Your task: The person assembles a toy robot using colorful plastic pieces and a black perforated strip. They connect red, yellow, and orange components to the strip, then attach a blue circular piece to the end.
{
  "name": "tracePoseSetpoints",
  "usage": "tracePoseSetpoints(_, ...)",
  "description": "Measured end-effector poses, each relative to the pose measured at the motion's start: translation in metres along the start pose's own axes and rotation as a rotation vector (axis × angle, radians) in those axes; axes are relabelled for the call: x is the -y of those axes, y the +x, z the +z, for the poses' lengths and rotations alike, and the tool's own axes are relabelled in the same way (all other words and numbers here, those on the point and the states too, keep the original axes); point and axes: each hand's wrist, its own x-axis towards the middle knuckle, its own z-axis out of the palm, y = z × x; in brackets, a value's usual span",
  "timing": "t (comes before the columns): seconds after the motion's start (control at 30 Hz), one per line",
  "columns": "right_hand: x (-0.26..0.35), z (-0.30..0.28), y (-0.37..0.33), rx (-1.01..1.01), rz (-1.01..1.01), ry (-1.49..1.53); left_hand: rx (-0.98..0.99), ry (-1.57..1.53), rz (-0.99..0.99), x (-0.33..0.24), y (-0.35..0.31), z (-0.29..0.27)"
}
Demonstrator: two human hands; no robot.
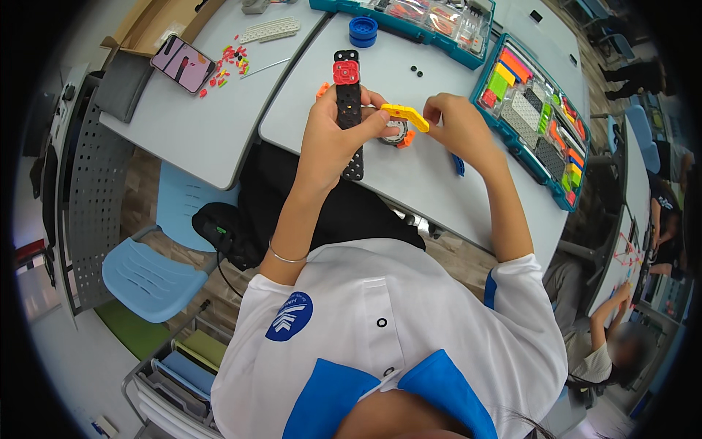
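My left hand (329,135) is closed around a toy build with a long black perforated beam (349,106), held over the table's near edge. A red square piece (346,72) is fixed near the beam's far end. A grey round wheel (395,132) and orange connectors (406,139) show behind my left fingers. Between my hands is a yellow bent beam (404,114); its left end lies against my left thumb and fingertips. My right hand (457,124) has its fingers pinched at the yellow beam's right end, and the exact contact is partly hidden.
On the table are a blue wheel hub (363,32), small black rings (416,71) and a blue piece (458,164). Teal parts cases (537,121) stand at the right and back. The left table holds a phone (183,64), loose small connectors (232,61) and a cardboard box (157,25).
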Motion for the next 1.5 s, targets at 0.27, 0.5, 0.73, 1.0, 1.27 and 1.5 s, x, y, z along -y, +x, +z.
tracePoseSetpoints(0.27,0.016,-0.034,-0.005,0.097,-0.168,0.997,0.116,0.117,0.067,-0.007,-0.007,0.008)
tracePoseSetpoints(0.5,0.022,-0.019,-0.008,0.089,-0.173,1.049,0.075,0.239,0.225,-0.007,-0.012,0.015)
tracePoseSetpoints(0.73,0.025,-0.015,-0.012,0.021,-0.113,1.09,-0.003,0.156,0.208,-0.001,-0.012,0.017)
tracePoseSetpoints(1.0,0.034,-0.01,-0.017,0.009,0.0,1.202,-0.043,0.29,0.324,0.007,-0.013,0.024)
tracePoseSetpoints(1.27,0.036,-0.011,-0.019,0.035,0.036,1.246,-0.083,0.279,0.395,0.018,-0.013,0.027)
tracePoseSetpoints(1.5,0.044,-0.001,-0.022,-0.073,0.037,1.25,-0.119,0.212,0.392,0.018,-0.01,0.025)
